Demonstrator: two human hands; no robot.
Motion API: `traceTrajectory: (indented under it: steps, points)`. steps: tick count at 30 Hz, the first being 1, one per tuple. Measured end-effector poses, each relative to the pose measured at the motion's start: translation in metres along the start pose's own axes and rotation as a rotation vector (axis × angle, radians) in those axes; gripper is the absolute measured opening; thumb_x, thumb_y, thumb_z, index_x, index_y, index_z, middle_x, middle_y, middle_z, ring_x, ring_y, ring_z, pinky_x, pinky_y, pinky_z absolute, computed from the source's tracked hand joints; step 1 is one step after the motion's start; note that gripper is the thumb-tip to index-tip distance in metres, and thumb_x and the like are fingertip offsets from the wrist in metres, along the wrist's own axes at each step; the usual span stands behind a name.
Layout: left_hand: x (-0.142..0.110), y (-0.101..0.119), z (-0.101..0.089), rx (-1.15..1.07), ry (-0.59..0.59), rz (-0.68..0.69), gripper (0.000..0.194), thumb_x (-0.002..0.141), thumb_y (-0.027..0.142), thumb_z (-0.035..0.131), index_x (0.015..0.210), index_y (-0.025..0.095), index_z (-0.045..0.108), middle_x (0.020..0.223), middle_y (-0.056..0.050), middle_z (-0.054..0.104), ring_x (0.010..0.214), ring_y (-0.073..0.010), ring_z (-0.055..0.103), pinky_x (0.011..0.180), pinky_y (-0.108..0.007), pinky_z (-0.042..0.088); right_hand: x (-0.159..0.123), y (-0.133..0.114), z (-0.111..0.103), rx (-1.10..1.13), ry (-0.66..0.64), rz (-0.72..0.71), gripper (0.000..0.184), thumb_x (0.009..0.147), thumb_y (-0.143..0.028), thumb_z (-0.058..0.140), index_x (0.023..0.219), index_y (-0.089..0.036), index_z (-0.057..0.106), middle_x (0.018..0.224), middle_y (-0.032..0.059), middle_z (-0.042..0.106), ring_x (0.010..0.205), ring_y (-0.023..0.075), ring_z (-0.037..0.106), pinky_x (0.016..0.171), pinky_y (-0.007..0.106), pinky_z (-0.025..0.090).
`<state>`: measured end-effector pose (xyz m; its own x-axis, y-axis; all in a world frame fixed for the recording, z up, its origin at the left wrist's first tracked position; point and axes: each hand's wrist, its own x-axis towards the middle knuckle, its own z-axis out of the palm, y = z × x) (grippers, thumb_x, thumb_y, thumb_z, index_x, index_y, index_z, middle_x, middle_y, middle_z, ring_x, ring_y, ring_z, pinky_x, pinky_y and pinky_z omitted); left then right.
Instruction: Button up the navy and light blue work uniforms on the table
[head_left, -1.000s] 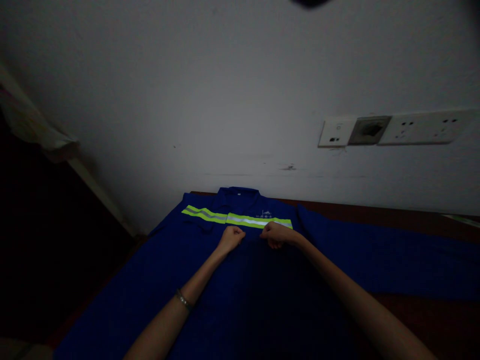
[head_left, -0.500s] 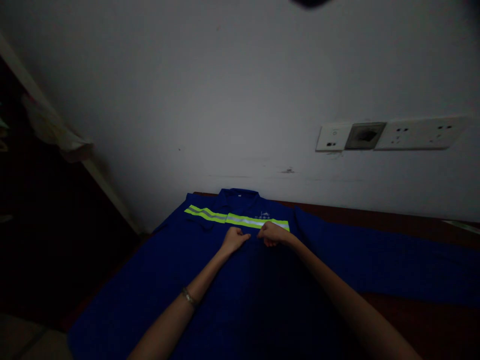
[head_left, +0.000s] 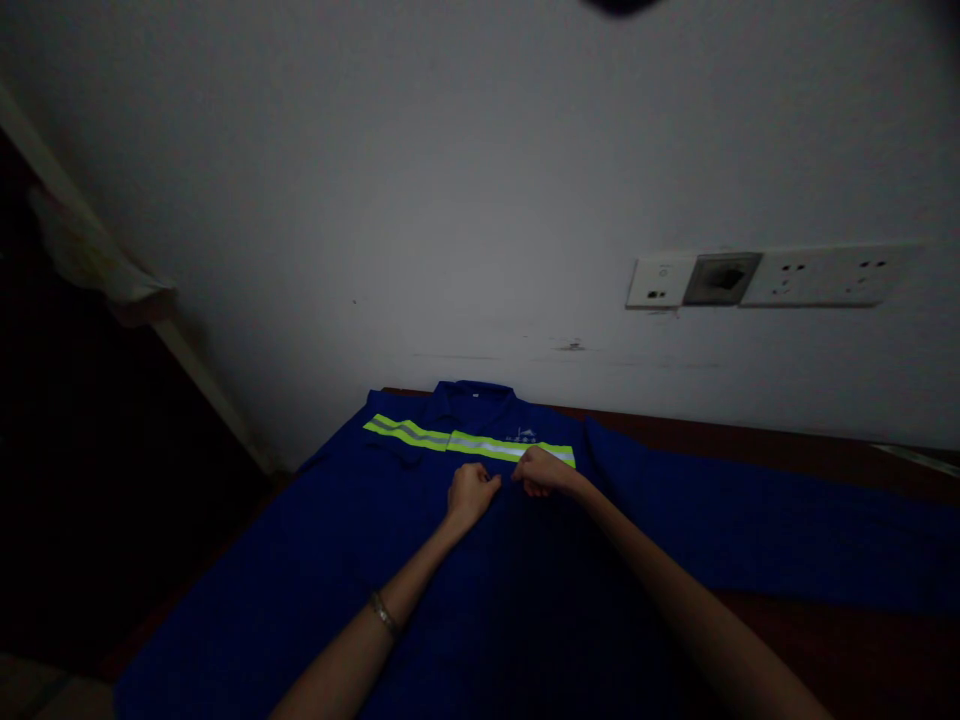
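Observation:
A blue work jacket [head_left: 315, 560] lies spread out, its collar toward the wall. A yellow-green and silver reflective stripe [head_left: 427, 436] crosses its chest, with a small white print [head_left: 523, 435] above. My left hand [head_left: 471, 494] is closed on the jacket front just below the stripe, thumb toward the right. Close beside it, my right hand [head_left: 545, 471] pinches at the cloth by the stripe's lower edge, fingers curled under. The pinched bit of cloth is too dark to make out in detail. A bracelet [head_left: 384, 612] circles my left wrist.
The jacket rests on a dark reddish-brown tabletop [head_left: 780, 437] against a pale wall [head_left: 465, 200]. One sleeve [head_left: 787, 530] stretches far right. Sockets and switches [head_left: 810, 278] are set in the wall at right. A light cloth [head_left: 97, 260] hangs by the dark opening at left.
My left hand has shifted slightly right, closer to my right hand, and its fingers have curled in more. My right hand stays at nearly the same spot on the jacket. The view has tilted slightly.

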<state>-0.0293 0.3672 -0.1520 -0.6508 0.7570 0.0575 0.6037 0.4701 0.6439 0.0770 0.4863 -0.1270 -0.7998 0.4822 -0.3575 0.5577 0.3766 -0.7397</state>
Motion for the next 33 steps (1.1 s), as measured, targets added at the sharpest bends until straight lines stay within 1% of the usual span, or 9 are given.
traceTrajectory:
  steps: [8, 15, 20, 23, 27, 30, 33]
  points:
    - [0.002, -0.004, 0.004, -0.096, 0.049, 0.009, 0.022, 0.065, 0.032, 0.056, 0.052, 0.016, 0.051, 0.050, 0.001, 0.052, 0.050, -0.0096, 0.046, 0.047, -0.020, 0.026, -0.005, -0.006, 0.000, -0.019, 0.050, 0.005, 0.028, 0.068, -0.018, 0.049, 0.040, -0.014, 0.048, 0.036, -0.0005, 0.050, 0.028, 0.0067, 0.042, 0.030, 0.017, 0.032]
    - [0.002, -0.004, 0.004, -0.101, 0.081, 0.006, 0.021, 0.063, 0.029, 0.056, 0.049, 0.015, 0.049, 0.049, 0.002, 0.049, 0.050, -0.0091, 0.044, 0.048, -0.020, 0.026, -0.006, -0.012, 0.004, -0.071, 0.086, 0.059, 0.026, 0.066, -0.013, 0.046, 0.039, -0.014, 0.047, 0.036, 0.0003, 0.052, 0.028, 0.0071, 0.042, 0.033, 0.017, 0.037]
    - [0.000, -0.002, 0.004, -0.171, 0.100, 0.005, 0.020, 0.061, 0.027, 0.056, 0.048, 0.015, 0.048, 0.047, 0.003, 0.047, 0.048, -0.0085, 0.042, 0.047, -0.020, 0.025, -0.004, -0.010, 0.007, -0.059, 0.117, 0.043, 0.024, 0.065, -0.015, 0.046, 0.041, -0.014, 0.046, 0.038, 0.0017, 0.053, 0.029, 0.0085, 0.044, 0.032, 0.018, 0.038]
    - [0.001, -0.001, 0.004, -0.263, 0.107, 0.017, 0.023, 0.061, 0.027, 0.058, 0.045, 0.015, 0.045, 0.044, 0.004, 0.043, 0.046, -0.0073, 0.038, 0.046, -0.020, 0.025, -0.005, -0.010, 0.008, -0.074, 0.123, 0.029, 0.025, 0.066, -0.017, 0.046, 0.041, -0.014, 0.046, 0.041, 0.0038, 0.056, 0.031, 0.0095, 0.046, 0.033, 0.019, 0.039]
    - [0.005, -0.002, 0.006, -0.459, 0.063, 0.000, 0.029, 0.060, 0.032, 0.061, 0.045, 0.016, 0.042, 0.042, 0.006, 0.039, 0.042, -0.0056, 0.033, 0.043, -0.019, 0.023, -0.010, -0.013, 0.006, -0.090, 0.132, 0.020, 0.024, 0.068, -0.019, 0.047, 0.044, -0.014, 0.048, 0.046, 0.0058, 0.060, 0.035, 0.0102, 0.051, 0.035, 0.018, 0.042]
    - [0.007, -0.001, 0.005, -0.606, -0.005, -0.055, 0.033, 0.060, 0.036, 0.062, 0.046, 0.016, 0.040, 0.039, 0.007, 0.037, 0.038, -0.0044, 0.030, 0.040, -0.019, 0.020, -0.012, -0.016, 0.005, -0.062, 0.141, 0.017, 0.019, 0.068, -0.019, 0.049, 0.049, -0.014, 0.049, 0.050, 0.0063, 0.062, 0.038, 0.0104, 0.054, 0.037, 0.017, 0.044]
    - [0.006, 0.001, 0.002, -0.705, -0.078, -0.100, 0.036, 0.060, 0.041, 0.063, 0.047, 0.016, 0.040, 0.036, 0.008, 0.036, 0.034, -0.0038, 0.029, 0.037, -0.018, 0.018, -0.015, -0.018, 0.005, -0.028, 0.143, -0.003, 0.015, 0.068, -0.017, 0.048, 0.054, -0.013, 0.050, 0.054, 0.0069, 0.064, 0.040, 0.0102, 0.056, 0.039, 0.017, 0.046]
